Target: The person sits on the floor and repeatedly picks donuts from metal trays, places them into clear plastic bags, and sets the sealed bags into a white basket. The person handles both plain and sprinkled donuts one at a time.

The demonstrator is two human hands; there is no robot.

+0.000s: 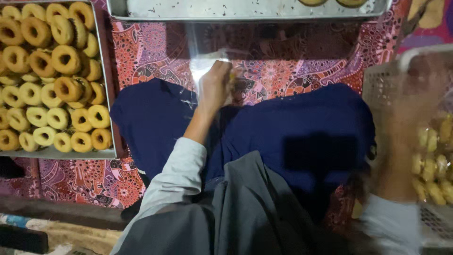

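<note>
At centre frame: I am watching the left hand (214, 86) closing around the edge of a clear plastic bag (207, 56), which is lying over the patterned cloth (292, 66) just beyond the knees.
Left hand: fingers are curling into a grip on the bag, with something yellowish showing at its 3 o'clock side; I cannot tell what it is.
Right hand (406, 141): blurring at 3 o'clock, reaching into the white basket (382, 80); I cannot tell whether it is spread or pinching.
Basket: holding bagged yellow pieces (436, 165).
At 9 o'clock: a metal tray (106, 94) is sitting full of ring-shaped pastries (52, 80).
At 12 o'clock: a second metal tray (212, 9) is lying nearly bare.
Lap: dark blue fabric (292, 137) is spreading beneath both arms.
</note>
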